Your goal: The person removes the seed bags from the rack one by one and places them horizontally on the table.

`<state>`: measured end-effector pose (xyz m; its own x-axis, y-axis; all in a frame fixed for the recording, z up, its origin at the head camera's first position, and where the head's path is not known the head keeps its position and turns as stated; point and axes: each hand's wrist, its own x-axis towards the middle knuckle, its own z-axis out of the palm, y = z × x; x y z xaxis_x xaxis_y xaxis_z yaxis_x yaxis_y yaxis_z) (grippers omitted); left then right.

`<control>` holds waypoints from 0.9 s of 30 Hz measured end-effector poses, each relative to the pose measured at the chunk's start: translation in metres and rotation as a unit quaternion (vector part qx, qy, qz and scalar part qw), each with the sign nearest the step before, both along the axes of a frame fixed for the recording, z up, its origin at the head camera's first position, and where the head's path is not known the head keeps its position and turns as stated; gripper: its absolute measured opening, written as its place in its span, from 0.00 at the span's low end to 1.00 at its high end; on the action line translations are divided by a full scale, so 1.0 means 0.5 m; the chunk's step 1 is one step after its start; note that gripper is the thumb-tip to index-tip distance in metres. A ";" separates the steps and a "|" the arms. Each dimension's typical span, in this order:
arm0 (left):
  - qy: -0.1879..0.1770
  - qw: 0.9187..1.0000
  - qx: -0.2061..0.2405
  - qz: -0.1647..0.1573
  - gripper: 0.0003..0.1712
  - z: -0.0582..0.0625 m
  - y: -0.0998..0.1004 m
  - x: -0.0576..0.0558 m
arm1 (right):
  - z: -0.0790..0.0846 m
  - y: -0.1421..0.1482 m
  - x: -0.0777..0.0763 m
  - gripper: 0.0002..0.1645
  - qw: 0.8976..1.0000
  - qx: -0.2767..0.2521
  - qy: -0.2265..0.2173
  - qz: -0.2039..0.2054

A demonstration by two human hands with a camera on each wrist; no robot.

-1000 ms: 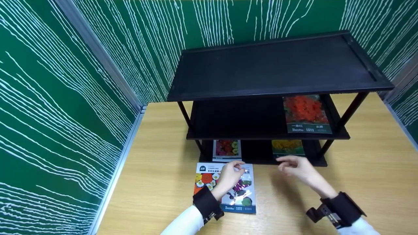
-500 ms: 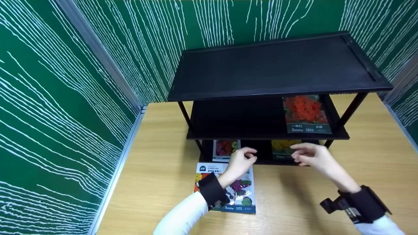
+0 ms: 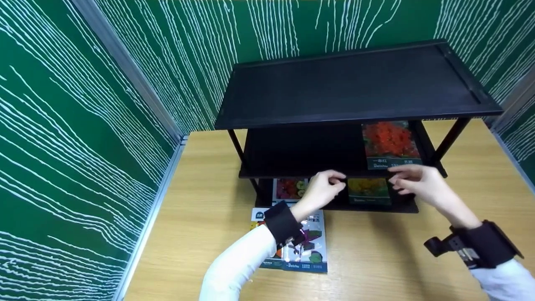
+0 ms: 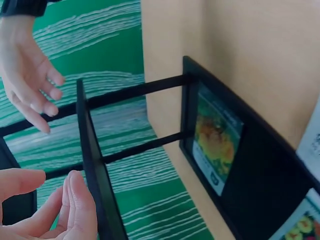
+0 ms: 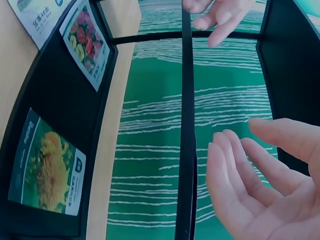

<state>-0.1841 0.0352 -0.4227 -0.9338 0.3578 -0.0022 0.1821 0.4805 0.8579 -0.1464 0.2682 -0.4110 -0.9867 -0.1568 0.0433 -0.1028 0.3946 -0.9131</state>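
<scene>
My left hand (image 3: 322, 190) hovers in front of the middle shelf's front edge, fingers loosely bent, with nothing in it. Further right, my right hand (image 3: 420, 184) hangs near the shelf's right front corner; in the right wrist view its fingers (image 5: 232, 165) are loosely curved around air. On the black three-tier rack (image 3: 355, 88), a red-flower seed packet (image 3: 391, 140) lies at the right of the middle shelf. Below, the bottom shelf bears a yellow-flower packet (image 5: 47, 170) and a packet with mixed red flowers (image 5: 86, 42), which the left hand partly covers in the head view.
Two overlapping flower seed packets (image 3: 309, 251) lie on the wooden table (image 3: 200, 200) in front of the rack, partly under the left forearm. Thin black posts (image 3: 451, 140) hold up the shelves. Green walls with white lines (image 3: 83, 146) stand behind and at the left.
Both hands have risen from over the table toward the middle shelf's front edge and shifted right. The packets and the rack stay where they were.
</scene>
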 end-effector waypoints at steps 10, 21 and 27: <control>0.040 0.998 -0.052 -0.016 0.13 0.037 0.036 -0.028 | 0.018 0.039 -0.029 0.14 0.999 -0.035 -0.006 -0.026; 0.018 0.998 -0.059 0.009 0.12 0.053 0.075 -0.071 | 0.033 0.049 -0.056 0.23 0.996 0.035 0.018 -0.077; 0.008 0.997 -0.070 0.015 0.13 0.054 0.099 -0.087 | 0.036 0.051 -0.075 0.26 0.992 0.065 -0.003 -0.109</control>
<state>-0.2278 0.0847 -0.3956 -0.9444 0.3269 -0.0357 0.1786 0.6011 0.7790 -0.1838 0.2936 -0.3929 -0.9980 0.0557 0.0308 0.0027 0.5215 -0.8533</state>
